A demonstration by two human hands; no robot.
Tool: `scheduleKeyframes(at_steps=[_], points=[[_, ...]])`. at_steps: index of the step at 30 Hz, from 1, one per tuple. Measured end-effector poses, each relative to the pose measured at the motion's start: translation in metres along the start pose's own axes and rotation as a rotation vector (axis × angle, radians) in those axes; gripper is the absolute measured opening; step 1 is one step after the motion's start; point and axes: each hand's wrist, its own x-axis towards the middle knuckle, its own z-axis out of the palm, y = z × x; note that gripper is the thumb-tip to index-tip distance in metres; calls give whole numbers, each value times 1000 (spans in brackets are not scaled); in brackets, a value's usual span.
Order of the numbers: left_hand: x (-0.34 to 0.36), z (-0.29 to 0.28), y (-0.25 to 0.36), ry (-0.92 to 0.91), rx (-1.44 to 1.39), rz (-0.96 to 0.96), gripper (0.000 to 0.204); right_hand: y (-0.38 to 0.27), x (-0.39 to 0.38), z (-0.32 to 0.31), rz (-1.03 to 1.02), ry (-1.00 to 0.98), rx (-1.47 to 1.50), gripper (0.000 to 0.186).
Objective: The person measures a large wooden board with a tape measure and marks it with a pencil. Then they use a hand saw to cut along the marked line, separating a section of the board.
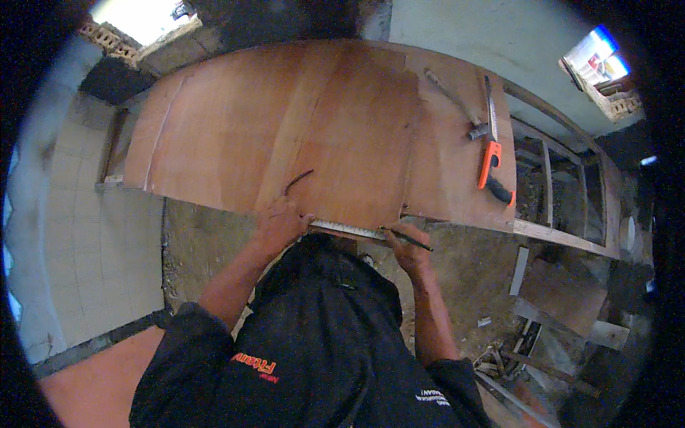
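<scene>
A white measuring strip with dark marks, the blade of a tape measure (347, 228), lies along the front edge of a reddish-brown plywood sheet (228, 128). At its left end my left hand (277, 225) is closed on the tape measure, whose case I cannot make out. A thin dark curved strip (298, 180) sticks out beyond that hand onto the plywood. My right hand (409, 246) is at the strip's right end, closed round a slim dark pencil (417, 240). The pencil's tip is beside the blade, close to the sheet's edge.
A hammer (457, 100) and an orange-and-black handsaw (491, 160) lie on the plywood at the right. Past them is an open wooden frame (546, 182). Offcuts and scraps (528, 349) litter the floor at lower right. A tiled wall (107, 228) stands left.
</scene>
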Motion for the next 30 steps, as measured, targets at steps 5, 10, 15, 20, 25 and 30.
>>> scheduleKeyframes(at_steps=[5, 10, 15, 20, 25, 30], points=[[4, 10, -2, 38, 17, -47, 58, -3, -1, -2, -93, 73, 173, 17], [7, 20, -10, 12, 1, -10, 61, 1, -1, 3, -79, 93, 161, 12], [7, 21, -9, 84, 32, -22, 63, 6, -2, 8, -124, 121, 107, 12], [7, 21, -8, 35, 111, -44, 62, 4, -6, 8, -82, 93, 108, 11], [6, 30, -15, 103, 22, 73, 54, 2, -7, 9, -29, 62, 138, 14], [1, 10, -11, 133, -78, 24, 57, 5, -10, -12, 164, 303, 458, 23]])
